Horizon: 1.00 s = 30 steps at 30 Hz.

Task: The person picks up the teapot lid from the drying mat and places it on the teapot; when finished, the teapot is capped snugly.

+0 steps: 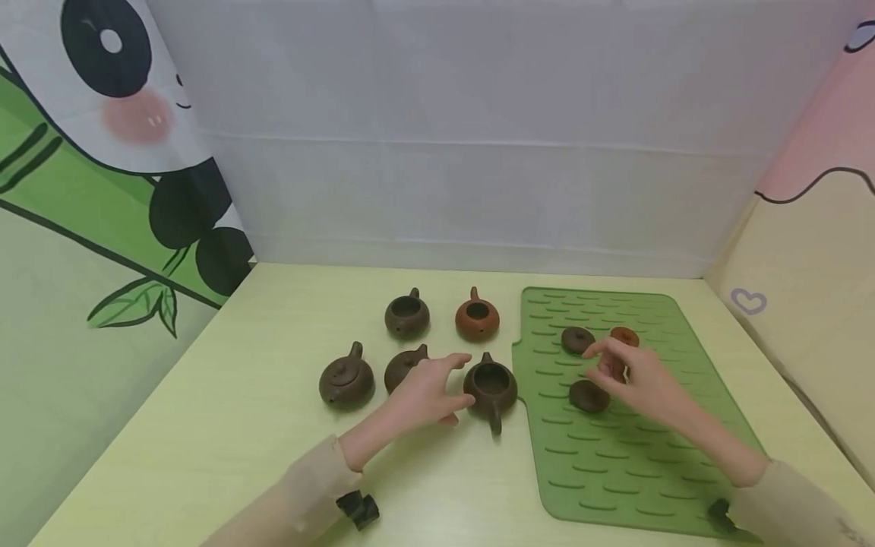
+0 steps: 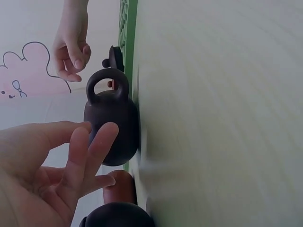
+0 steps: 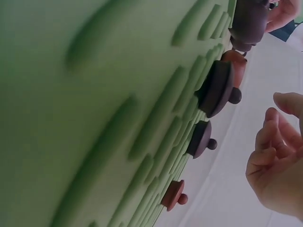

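My left hand [image 1: 425, 391] reaches toward a dark, lidless clay teapot [image 1: 491, 386], thumb and fingers spread at its side. In the left wrist view the fingertips overlap the body of this teapot [image 2: 124, 120], whose loop handle points up the frame. My right hand [image 1: 639, 376] hovers above the green mat with loosely bent fingers and nothing in them. Below it lies a dark lid [image 1: 589, 396], knob outward in the right wrist view. Another dark lid [image 1: 577, 339] and a red-brown lid [image 1: 625, 336] lie farther back.
A lidded dark teapot [image 1: 347, 380] stands at left; another dark teapot [image 1: 403, 368] is partly hidden behind my left hand. Behind are a lidless dark teapot [image 1: 406, 315] and a lidless red-brown teapot [image 1: 477, 317]. The ridged green mat [image 1: 615, 471] covers the table's right side.
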Motion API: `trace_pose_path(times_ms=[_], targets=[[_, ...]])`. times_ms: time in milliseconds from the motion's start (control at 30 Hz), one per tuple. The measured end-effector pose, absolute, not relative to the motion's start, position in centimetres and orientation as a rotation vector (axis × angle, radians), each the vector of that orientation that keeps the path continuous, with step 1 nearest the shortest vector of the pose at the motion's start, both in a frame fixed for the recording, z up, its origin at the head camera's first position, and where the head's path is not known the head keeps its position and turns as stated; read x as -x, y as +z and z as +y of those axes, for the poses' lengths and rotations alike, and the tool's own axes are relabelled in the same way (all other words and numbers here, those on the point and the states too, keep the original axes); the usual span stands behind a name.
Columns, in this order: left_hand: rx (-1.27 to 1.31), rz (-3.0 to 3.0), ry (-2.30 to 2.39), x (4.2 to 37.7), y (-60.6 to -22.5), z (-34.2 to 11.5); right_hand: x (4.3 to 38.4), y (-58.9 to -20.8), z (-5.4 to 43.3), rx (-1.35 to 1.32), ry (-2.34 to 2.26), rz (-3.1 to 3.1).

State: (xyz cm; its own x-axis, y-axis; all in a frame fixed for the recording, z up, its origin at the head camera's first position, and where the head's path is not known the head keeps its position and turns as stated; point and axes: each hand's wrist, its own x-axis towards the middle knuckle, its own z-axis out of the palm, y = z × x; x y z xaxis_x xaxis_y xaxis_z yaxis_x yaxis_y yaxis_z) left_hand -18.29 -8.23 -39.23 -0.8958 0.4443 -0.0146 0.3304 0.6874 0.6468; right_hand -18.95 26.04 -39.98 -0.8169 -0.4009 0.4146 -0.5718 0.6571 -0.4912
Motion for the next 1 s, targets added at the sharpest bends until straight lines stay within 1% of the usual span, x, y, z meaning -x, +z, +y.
trace_pose_path(times_ms=[467, 1000], targets=[[-0.610, 2.711, 0.984, 18.6, -39.6, -8.0, 18.9, -40.0, 27.3, -0.873, 0.713, -2.868], [-0.614, 2.652, 1.043, 18.8, -40.0, -8.1, 19.3, -39.9, 27.5, -0.872, 0.611, -2.939]])
